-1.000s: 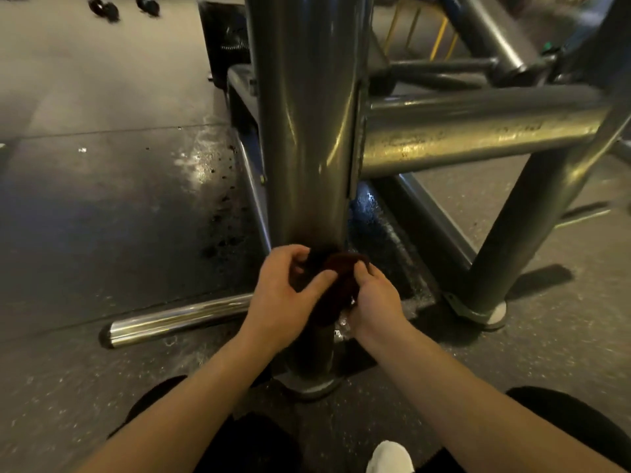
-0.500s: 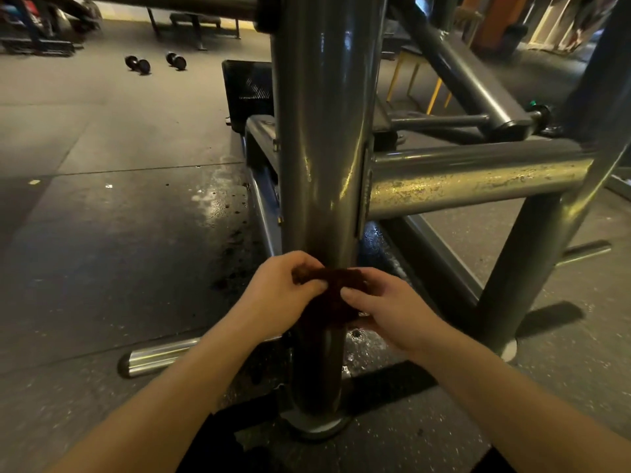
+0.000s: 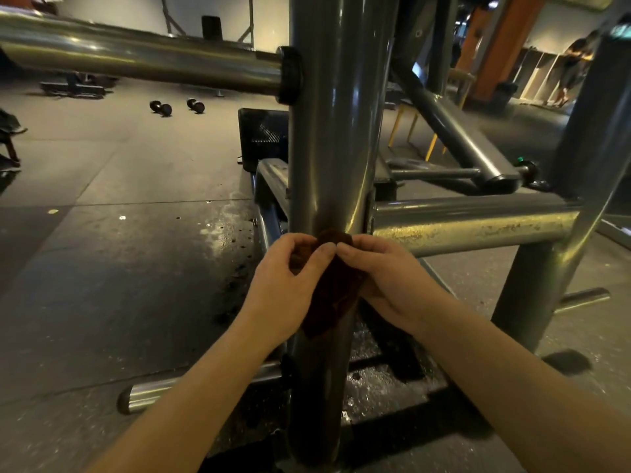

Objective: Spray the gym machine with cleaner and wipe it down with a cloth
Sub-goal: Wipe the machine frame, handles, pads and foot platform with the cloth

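The cloth has climbed the post — left hand and right hand pinch it, crossbar just beside

I find the light dim and warm, from overhead. Glare streaks the upright post and crossbar; the wet floor glints. Frame edges bow; far background is soft.

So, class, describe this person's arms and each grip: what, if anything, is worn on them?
The left grip and right grip are bare hands: no gloves, rings or watch show. The left forearm and right forearm are bare too, with no sleeve down to the picture's edge.
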A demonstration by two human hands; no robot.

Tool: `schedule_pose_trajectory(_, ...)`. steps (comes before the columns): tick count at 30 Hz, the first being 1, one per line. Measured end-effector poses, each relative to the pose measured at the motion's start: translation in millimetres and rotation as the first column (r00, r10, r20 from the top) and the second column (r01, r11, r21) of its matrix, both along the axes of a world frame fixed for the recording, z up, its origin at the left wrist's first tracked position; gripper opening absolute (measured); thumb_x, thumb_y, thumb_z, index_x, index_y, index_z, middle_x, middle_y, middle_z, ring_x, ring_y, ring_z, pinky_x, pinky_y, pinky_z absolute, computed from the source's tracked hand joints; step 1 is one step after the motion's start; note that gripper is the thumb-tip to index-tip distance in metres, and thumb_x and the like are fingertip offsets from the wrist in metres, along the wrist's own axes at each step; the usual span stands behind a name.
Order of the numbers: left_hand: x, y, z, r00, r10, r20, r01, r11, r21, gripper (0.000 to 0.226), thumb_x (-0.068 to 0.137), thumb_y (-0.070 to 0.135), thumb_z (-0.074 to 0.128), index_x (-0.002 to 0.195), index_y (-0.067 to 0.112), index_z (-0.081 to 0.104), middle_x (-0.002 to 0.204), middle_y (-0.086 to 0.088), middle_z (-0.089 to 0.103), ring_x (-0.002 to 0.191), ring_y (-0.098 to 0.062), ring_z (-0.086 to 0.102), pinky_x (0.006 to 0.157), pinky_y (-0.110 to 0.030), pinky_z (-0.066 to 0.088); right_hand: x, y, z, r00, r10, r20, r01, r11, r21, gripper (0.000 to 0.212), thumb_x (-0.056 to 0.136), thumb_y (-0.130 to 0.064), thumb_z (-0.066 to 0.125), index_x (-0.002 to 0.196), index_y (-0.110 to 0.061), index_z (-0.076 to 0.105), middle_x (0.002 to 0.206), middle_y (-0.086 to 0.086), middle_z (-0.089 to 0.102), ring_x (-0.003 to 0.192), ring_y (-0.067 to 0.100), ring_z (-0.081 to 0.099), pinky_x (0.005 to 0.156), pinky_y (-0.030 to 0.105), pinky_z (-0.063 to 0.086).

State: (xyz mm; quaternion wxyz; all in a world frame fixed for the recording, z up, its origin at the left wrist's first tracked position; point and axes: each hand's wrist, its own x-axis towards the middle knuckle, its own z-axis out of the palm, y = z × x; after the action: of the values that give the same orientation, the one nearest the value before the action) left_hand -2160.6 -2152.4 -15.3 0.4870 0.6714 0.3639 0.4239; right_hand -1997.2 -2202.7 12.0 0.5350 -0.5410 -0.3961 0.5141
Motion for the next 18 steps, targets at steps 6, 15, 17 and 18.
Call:
schedule_pose_trajectory(6, 12.6, 23.8, 51.2, 0.988, 0.095, 0.123, -0.113, 0.982, 0.15, 0.015, 0.092, 0.036, 0.073, 0.105, 0.038, 0.066, 0.099, 0.02, 0.073, 0.094, 0.006, 0.068, 0.078, -0.013, 0.056, 6.0, 26.2, 69.6, 0.972, -0.008, 0.235, -0.024, 0.991, 0.135, 0.02, 0.101, -0.012, 0.06, 0.115, -0.016, 0.074, 0.108, 0.005, 0.078, 0.105, 0.02, 0.074, 0.097, 0.042, 0.055)
schedule_pose_trajectory(15, 38.8, 87.6, 168.9, 0.874, 0.307, 0.376, -0.456, 0.786, 0.418, 0.026, 0.103, 0.028, 0.061, 0.128, 0.023, 0.064, 0.115, 0.015, 0.066, 0.108, 0.005, 0.061, 0.096, -0.014, 0.049, 31.1, 73.4, 182.0, 0.801, -0.455, 0.389, 0.171, 0.797, 0.58, 0.023, 0.109, -0.028, 0.048, 0.116, -0.036, 0.068, 0.1, -0.029, 0.068, 0.104, -0.011, 0.062, 0.095, 0.017, 0.046)
schedule_pose_trajectory(17, 53.1, 107.2, 183.7, 0.899, 0.34, 0.275, -0.436, 0.732, 0.524, 0.034, 0.106, 0.029, 0.055, 0.139, 0.021, 0.058, 0.131, 0.006, 0.064, 0.124, -0.007, 0.057, 0.108, -0.03, 0.047, 38.0, 90.8, 193.2, 0.87, -0.375, 0.321, 0.189, 0.853, 0.486, 0.028, 0.11, -0.045, 0.04, 0.117, -0.036, 0.066, 0.106, -0.022, 0.064, 0.109, 0.001, 0.058, 0.107, 0.032, 0.041)
schedule_pose_trajectory(18, 61.5, 115.5, 185.1, 0.905, 0.378, 0.194, -0.418, 0.71, 0.567, 0.039, 0.107, 0.031, 0.051, 0.144, 0.021, 0.054, 0.141, 0.002, 0.06, 0.133, -0.013, 0.053, 0.114, -0.037, 0.044, 41.7, 99.1, 194.4, 0.89, -0.347, 0.296, 0.197, 0.878, 0.437, 0.034, 0.107, -0.054, 0.04, 0.117, -0.034, 0.066, 0.11, -0.016, 0.065, 0.109, 0.006, 0.058, 0.111, 0.04, 0.039)
